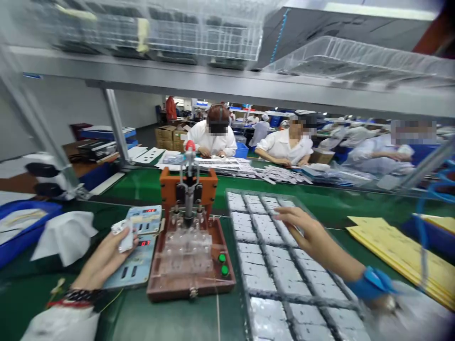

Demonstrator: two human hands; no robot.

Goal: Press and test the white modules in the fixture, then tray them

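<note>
Left of the press (188,246), the left hand (112,253), if slackened, could drop its pinched white part (127,243); the half-open right hand (304,228) seems empty.

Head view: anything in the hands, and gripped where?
Left hand holds a small white piece, thumb across its face around the middle. Right hand is over the tray of pieces; can't tell whether it grips one.

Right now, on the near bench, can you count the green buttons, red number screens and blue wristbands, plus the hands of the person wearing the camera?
Hands (left hand, right hand): 2
Green buttons: 2
Red number screens: 2
Blue wristband: 1
Total: 7
</note>
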